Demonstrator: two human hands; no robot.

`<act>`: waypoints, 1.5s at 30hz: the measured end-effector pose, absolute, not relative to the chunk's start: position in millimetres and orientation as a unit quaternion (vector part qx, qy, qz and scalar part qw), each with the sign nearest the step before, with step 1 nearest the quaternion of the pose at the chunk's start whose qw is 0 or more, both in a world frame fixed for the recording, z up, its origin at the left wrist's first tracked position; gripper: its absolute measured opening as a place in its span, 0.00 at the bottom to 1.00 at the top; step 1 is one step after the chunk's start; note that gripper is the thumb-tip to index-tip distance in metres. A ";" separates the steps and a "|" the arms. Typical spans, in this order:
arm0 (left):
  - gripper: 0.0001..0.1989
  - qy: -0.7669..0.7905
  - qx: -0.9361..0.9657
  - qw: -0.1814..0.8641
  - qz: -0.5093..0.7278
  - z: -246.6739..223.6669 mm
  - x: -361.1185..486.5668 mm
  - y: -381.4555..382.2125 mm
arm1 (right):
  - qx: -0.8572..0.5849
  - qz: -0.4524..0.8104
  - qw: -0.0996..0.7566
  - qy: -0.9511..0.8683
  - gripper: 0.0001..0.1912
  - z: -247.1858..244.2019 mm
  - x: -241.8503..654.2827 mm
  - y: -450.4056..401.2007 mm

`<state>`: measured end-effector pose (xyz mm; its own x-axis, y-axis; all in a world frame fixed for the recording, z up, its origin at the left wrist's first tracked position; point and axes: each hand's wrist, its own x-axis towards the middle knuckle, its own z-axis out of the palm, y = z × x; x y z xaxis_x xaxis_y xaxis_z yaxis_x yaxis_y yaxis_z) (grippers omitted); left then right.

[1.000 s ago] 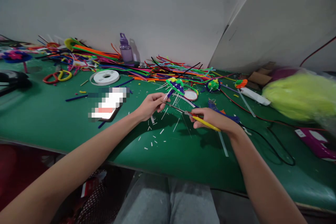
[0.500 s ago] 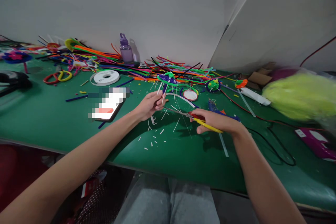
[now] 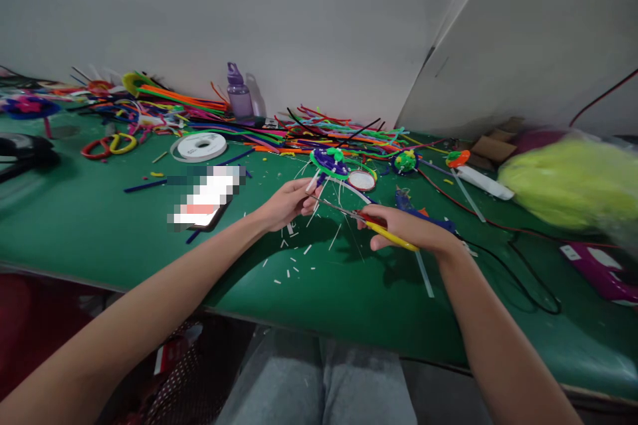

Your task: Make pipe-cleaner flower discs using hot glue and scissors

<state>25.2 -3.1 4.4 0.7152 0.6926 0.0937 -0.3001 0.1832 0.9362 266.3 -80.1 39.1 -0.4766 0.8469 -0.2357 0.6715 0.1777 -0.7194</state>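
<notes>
Fingers closed, my left hand (image 3: 294, 202) holds the stem of a purple and green pipe-cleaner flower (image 3: 329, 162), its round head tilted above the fingertips. Thin white strips hang below the flower. My right hand (image 3: 393, 226) grips scissors (image 3: 391, 236) with yellow and red handles. Their blades point left and reach my left fingertips; whether the blades are parted is too small to tell. Several white clippings (image 3: 288, 273) lie on the green table under the hands.
A phone (image 3: 209, 198) and a white ribbon spool (image 3: 202, 147) lie left. Pipe cleaners (image 3: 343, 126) and a purple bottle (image 3: 240, 96) line the wall. Right are a blue glue gun (image 3: 428, 218), cables, a yellow-green bag (image 3: 573, 179) and a magenta box (image 3: 601, 272).
The flower has moved slightly right and down and tilted toward the right. My left hand shifted a little right; the scissors in my right hand moved slightly left, their tips now at my left fingers.
</notes>
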 end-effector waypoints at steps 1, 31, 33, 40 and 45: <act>0.12 0.181 0.547 0.747 0.332 4.2 25.4 -3.1 | -0.500 0.400 0.109 -0.761 0.23 38.6 265.8 -80.0; 0.12 0.170 0.565 0.740 0.321 3.6 25.5 -3.2 | -0.522 0.392 0.102 -0.750 0.19 30.7 266.0 -74.9; 0.12 0.170 0.560 0.744 0.322 4.1 25.5 -3.3 | -0.528 0.389 0.097 -0.749 0.19 31.2 266.1 -75.1; 0.12 0.165 0.501 0.788 0.317 9.2 23.7 -2.2 | -0.519 0.400 0.092 -0.750 0.22 33.8 266.5 -78.2; 0.14 0.150 0.441 0.831 0.303 15.1 20.4 0.5 | -0.531 0.376 0.105 -0.752 0.25 32.0 268.6 -78.9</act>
